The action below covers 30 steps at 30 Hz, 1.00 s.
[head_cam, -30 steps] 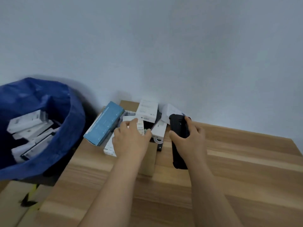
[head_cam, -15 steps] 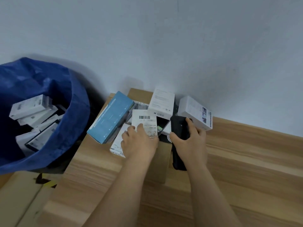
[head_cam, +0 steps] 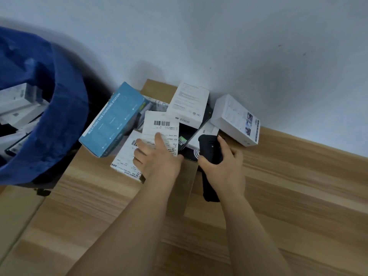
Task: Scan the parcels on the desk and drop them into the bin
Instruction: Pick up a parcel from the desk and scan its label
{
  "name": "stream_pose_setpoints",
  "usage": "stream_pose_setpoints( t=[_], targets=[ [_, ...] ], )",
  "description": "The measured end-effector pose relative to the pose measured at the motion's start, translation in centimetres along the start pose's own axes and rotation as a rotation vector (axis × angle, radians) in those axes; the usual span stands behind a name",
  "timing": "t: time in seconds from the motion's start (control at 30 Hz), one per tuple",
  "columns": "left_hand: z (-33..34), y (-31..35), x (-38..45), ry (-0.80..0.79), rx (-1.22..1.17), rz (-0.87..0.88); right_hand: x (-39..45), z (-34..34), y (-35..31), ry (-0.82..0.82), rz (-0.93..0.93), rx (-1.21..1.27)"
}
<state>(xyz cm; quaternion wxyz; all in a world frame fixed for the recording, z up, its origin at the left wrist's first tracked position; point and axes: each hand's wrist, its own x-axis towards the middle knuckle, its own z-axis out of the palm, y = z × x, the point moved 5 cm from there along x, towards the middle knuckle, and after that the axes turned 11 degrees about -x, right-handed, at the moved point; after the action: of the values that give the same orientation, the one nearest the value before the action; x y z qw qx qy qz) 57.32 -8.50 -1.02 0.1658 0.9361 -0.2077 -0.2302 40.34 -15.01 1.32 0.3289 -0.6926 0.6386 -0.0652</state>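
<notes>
Left hand (head_cam: 157, 158) tilting labelled parcel (head_cam: 161, 129) barcode-up for reading; right hand (head_cam: 225, 166) gripping scanner (head_cam: 210, 150), aimed toward it.

The long teal-blue cardboard box (head_cam: 114, 120) reads "MULTI PORT USB CHARGING STATION" along its side. Print on the white parcels is too small to read.

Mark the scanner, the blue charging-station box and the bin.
scanner (head_cam: 211, 151), head view, upper body above the grip
blue charging-station box (head_cam: 114, 120), head view, printed top face
bin (head_cam: 65, 124), head view, blue liner rim
</notes>
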Motion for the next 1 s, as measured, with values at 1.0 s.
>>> stream_pose_setpoints(
  t=[1.0],
  targets=[
    [-15.2,-3.3,-15.1,0.48,0.407,0.392,-14.9,-11.5,-7.5,-0.136,-0.769,-0.429]
  ],
)
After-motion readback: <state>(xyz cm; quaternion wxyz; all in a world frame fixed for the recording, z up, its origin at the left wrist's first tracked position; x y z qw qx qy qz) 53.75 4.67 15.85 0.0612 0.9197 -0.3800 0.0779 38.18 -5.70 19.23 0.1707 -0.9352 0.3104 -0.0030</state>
